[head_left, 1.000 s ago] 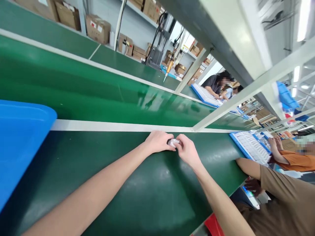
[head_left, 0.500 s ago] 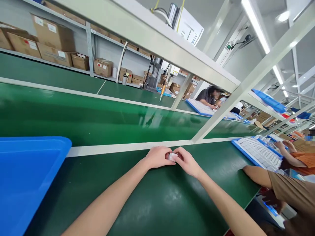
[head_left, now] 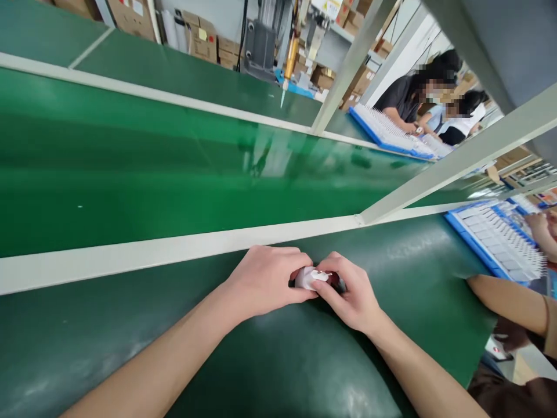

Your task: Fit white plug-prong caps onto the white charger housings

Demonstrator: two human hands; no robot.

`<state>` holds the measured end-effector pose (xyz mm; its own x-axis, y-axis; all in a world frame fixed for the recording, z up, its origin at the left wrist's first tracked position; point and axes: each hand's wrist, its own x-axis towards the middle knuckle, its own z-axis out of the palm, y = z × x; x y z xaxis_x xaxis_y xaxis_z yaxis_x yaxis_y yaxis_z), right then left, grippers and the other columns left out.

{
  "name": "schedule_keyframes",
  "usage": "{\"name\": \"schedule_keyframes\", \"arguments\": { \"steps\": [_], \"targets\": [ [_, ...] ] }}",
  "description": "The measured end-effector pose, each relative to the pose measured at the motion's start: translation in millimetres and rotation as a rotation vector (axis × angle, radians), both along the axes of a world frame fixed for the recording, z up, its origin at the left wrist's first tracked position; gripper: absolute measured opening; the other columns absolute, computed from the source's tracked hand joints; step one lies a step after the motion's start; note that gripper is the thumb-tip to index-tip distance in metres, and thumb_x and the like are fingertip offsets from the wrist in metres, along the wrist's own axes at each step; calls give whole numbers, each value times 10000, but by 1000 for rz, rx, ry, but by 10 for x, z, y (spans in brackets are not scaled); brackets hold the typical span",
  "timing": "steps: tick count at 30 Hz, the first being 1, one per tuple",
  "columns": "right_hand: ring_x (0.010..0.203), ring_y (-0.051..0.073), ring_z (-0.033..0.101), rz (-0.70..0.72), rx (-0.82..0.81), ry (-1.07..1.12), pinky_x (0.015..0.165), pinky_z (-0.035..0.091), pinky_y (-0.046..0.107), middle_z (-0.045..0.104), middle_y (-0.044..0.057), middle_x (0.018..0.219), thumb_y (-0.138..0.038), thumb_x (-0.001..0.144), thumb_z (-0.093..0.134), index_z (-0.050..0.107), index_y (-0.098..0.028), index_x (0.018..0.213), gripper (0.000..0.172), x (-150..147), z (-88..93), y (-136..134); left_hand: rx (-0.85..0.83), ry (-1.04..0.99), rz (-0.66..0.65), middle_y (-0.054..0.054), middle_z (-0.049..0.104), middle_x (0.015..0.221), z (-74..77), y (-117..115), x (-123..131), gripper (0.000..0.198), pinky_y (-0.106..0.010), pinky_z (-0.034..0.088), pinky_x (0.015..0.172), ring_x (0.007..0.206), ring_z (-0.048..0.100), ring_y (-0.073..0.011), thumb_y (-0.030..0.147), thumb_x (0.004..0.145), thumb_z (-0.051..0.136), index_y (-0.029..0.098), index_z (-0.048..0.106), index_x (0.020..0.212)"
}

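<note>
Between both hands, just above or on the green tabletop, is a small white plastic piece with thin pale points on its right side. My left hand has thumb and fingers closed around its left end. From the right, my right hand pinches it with thumb and index finger near the points. The fingers hide part of the piece, so its exact kind does not show.
A pale rail separates the tabletop from a green belt. A slanted post rises at right. Beyond it, a blue tray holds white parts near a co-worker's arm. A dispensing syringe hangs behind.
The view has tipped down and moved closer, and the blue bin at left is out of sight. Both hands still hold the white piece, which now shows more between the fingers.
</note>
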<state>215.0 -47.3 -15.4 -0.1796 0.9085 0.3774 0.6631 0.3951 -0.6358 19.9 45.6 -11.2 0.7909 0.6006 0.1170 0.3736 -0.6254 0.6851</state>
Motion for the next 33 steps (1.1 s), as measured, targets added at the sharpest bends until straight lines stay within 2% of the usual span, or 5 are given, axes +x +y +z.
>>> {"name": "schedule_keyframes", "arguments": {
  "steps": [9,13,17,25,33],
  "targets": [
    [561,104,487,-206,138,99,525,395,241,558,-50,716,-212,935,677,567,-254,1090,195,-27,-15,-78,-23,22,-2,91,667,745,20,1,16,226,-276,262,579,666,581,-108,473,835,744,261,673,875],
    [532,102,531,-312,-17,300,470,407,236,648,-21,765,-335,977,654,601,-252,1119,172,31,62,-84,-24,59,5,92,648,710,27,12,24,252,-277,257,583,651,574,-108,493,825,741,255,658,817],
    [511,128,575,-197,-209,410,453,440,268,687,12,784,-501,950,675,629,-239,1120,316,105,214,-101,-24,64,2,90,673,746,19,22,29,254,-275,265,581,656,593,-112,504,807,744,265,678,859],
    [577,129,511,-172,58,-89,522,428,272,609,1,703,-458,932,729,684,-224,846,253,44,199,-63,0,61,12,86,681,758,33,9,28,285,-281,256,579,683,591,-125,527,801,751,258,665,846],
    [638,122,528,-116,47,-108,571,455,258,633,5,831,-320,981,679,667,-235,973,86,29,134,-31,7,45,-6,79,686,787,2,15,21,303,-282,240,571,682,584,-128,538,807,750,253,655,849]
  ]
}}
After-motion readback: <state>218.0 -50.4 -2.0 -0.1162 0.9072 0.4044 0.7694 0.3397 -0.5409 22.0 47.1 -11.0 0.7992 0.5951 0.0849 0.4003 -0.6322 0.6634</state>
